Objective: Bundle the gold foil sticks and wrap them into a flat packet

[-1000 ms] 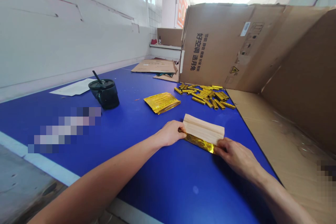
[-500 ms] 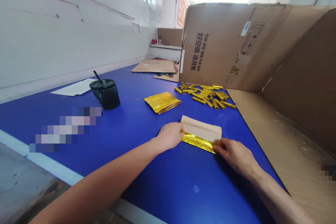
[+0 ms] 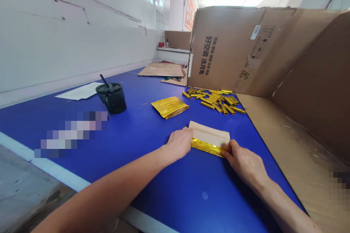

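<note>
L hand [image 3: 178, 145], fingers pressed together against left end of pale flat wood block [image 3: 209, 133]; R hand [image 3: 244, 162], fingers pressed on right end of shiny gold foil sheet [image 3: 206, 147]. Uneven pressure: block could slip, foil crease.

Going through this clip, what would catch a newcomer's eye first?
The gold foil stands out first: a heap of small rolled foil pieces lies on the blue table, in front of a large cardboard box. Nearer the camera, the left hand and right hand are at either end of a pale flat strip lying along a gold foil sheet.
</note>
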`<control>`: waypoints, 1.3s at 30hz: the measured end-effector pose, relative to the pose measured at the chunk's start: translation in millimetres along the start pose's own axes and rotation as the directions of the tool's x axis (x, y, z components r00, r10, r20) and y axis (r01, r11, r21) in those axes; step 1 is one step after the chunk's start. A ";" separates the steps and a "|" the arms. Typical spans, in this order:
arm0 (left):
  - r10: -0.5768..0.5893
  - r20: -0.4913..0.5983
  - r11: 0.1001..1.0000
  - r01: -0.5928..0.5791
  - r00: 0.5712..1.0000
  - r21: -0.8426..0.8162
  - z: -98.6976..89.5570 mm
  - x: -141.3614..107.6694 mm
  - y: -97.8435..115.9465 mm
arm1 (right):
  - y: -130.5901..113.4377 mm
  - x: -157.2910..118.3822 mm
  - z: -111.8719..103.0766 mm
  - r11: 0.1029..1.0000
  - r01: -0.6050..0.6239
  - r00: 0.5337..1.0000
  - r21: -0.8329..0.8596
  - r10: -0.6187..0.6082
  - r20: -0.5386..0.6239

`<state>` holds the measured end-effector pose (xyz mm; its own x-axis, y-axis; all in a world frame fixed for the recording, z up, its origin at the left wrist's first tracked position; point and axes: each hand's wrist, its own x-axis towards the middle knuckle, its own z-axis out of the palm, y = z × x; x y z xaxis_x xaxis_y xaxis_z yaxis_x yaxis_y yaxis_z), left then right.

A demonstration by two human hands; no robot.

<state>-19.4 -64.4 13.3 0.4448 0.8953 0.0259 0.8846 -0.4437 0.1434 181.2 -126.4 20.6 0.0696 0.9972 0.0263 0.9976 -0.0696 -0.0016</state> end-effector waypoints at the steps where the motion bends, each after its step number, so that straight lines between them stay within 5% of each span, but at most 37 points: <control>1: 0.008 -0.005 1.000 -0.008 1.000 0.002 -0.7 -0.5 0.3 | -2.1 -1.8 -0.2 1.000 0.013 0.999 -0.022 -0.014 -0.035; 5: 0.032 -0.030 0.999 -0.031 0.999 0.005 -2.5 -2.0 1.4 | -11.6 -7.3 2.5 0.971 0.188 0.964 -0.149 -0.211 -0.159; 11: 0.042 -0.037 0.999 -0.041 0.998 0.019 -0.8 -2.3 1.7 | -17.1 -9.6 5.1 0.873 0.484 0.873 -0.058 -0.486 -0.033; 18: 0.073 -0.085 0.996 -0.068 0.994 0.058 0.6 6.4 1.0 | -26.6 -15.5 -2.8 0.872 0.490 0.872 0.003 -0.490 -0.005; 22: 0.065 -0.241 0.993 -0.039 0.968 0.113 -2.2 2.4 10.1 | -35.0 -18.1 -3.3 0.887 0.462 0.887 0.014 -0.462 0.007; 24: 0.149 -0.288 0.985 -0.117 0.946 0.123 -3.9 -5.2 18.2 | -36.4 -18.5 -3.9 0.891 0.453 0.891 0.017 -0.454 0.014; 28: 0.382 -0.096 0.924 -0.376 0.919 0.074 -5.5 -22.5 35.6 | -35.2 -18.3 -6.0 0.884 0.464 0.885 0.057 -0.466 0.010; 32: 0.368 0.015 0.926 -0.368 0.930 0.084 -3.2 -28.4 42.6 | -34.1 -17.8 -7.4 0.888 0.453 0.890 0.081 -0.455 0.014; 39: 0.305 -0.034 0.948 -0.300 0.952 0.109 3.1 -24.6 37.8 | -34.2 -18.4 -8.5 0.889 0.455 0.889 0.058 -0.457 0.032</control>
<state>3.5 -103.3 15.1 0.6885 0.7180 0.1024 0.7202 -0.6934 0.0202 145.8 -142.6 28.7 -0.3939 0.9191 -0.0076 0.9183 0.3931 -0.0476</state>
